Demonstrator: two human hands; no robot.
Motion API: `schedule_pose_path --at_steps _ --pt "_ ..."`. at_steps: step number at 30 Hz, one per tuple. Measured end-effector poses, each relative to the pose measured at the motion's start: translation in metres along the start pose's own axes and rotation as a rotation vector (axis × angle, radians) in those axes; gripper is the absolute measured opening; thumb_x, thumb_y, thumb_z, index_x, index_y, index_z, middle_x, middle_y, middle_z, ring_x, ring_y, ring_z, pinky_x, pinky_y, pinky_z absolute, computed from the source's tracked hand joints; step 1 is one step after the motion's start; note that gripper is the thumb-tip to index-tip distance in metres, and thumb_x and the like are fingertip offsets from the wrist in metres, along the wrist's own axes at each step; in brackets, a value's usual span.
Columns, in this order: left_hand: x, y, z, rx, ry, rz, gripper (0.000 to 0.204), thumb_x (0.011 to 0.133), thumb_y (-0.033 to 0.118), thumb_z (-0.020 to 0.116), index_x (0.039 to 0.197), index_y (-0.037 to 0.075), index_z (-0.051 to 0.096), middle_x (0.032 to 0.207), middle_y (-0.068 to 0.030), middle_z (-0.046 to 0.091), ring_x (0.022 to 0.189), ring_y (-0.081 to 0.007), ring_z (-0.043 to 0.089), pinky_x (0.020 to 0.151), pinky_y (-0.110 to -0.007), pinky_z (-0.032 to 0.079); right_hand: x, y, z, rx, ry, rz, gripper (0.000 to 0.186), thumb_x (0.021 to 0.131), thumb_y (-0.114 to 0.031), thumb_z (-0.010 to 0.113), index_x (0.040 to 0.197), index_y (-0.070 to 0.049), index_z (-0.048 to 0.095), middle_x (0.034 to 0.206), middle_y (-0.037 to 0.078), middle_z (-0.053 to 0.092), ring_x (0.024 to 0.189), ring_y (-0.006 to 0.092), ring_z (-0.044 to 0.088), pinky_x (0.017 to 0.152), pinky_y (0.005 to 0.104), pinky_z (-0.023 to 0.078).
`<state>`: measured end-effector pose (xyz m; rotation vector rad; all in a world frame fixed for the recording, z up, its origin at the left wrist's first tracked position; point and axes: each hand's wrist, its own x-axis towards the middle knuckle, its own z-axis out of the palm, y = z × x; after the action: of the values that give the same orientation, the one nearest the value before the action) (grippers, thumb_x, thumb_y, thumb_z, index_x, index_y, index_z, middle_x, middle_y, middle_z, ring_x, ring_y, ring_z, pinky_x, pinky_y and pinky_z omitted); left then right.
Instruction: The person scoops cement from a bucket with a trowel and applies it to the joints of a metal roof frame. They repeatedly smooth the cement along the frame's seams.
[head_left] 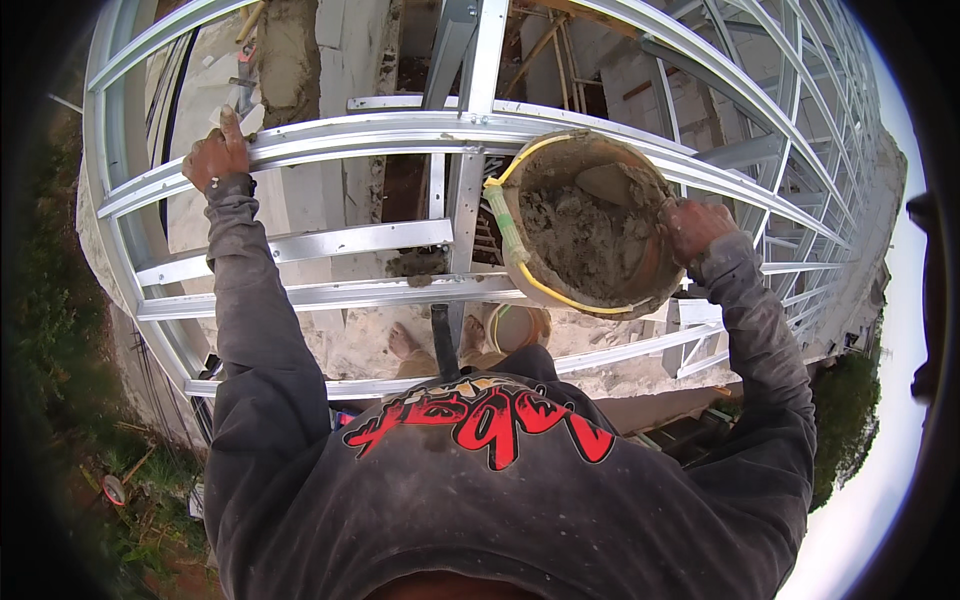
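Note:
My left hand (216, 155) is closed round a silver metal roof batten (330, 140) at the upper left, its thumb pointing up. A round bucket (655, 275) of wet grey mortar (570, 235) rests on the battens right of the middle. The bucket has a yellow handle with green and whitish wrapping, lying along its rim. My right hand (697, 228) is closed at the bucket's right side, on what looks like a trowel (605, 183) whose blade lies on the mortar. The fingers hide the trowel's grip.
Metal trusses (780, 120) spread to the right, with gaps between the members. Below the frame, bare feet (402, 340) stand on a pale ledge beside a second bucket (518, 327). A red-and-grey tool (243, 68) lies at the upper left. Ground with plants (60, 400) shows far below left.

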<state>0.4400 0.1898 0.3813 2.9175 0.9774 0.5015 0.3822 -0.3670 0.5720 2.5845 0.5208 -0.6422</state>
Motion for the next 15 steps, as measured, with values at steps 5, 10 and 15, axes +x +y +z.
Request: schedule_pose_path --at_steps 5,10,15 --pt "0.002 0.005 -0.001 0.064 0.040 -0.052 0.066 0.095 0.057 0.024 0.096 0.014 0.074 0.093 -0.0161 0.069 0.098 -0.0317 0.061 0.091 -0.049 0.036 0.023 0.006 0.017 0.051 -0.282 -0.346 0.025 0.086 -0.025 0.059 0.095 -0.002 0.061 0.091 0.020 0.065 0.083 0.0380 0.065 0.072 0.0469 0.052" --pt "0.008 0.008 -0.006 0.182 -0.103 -0.096 0.056 0.094 0.053 0.030 0.103 0.018 0.073 0.103 -0.0108 0.069 0.100 -0.0288 0.062 0.093 -0.047 0.037 0.022 0.027 0.006 0.413 -0.099 -0.175 0.040 0.089 -0.037 0.060 0.073 0.000 0.060 0.063 0.022 0.058 0.067 0.0364 0.063 0.062 0.0473 0.047" --pt "0.013 0.008 -0.008 0.153 -0.159 -0.097 0.058 0.094 0.055 0.030 0.099 0.018 0.074 0.102 -0.0102 0.070 0.100 -0.0293 0.063 0.093 -0.048 0.036 0.041 0.023 -0.009 0.207 -0.354 -0.297 0.036 0.089 -0.036 0.058 0.084 -0.001 0.064 0.071 0.019 0.063 0.069 0.0365 0.064 0.067 0.0453 0.050"
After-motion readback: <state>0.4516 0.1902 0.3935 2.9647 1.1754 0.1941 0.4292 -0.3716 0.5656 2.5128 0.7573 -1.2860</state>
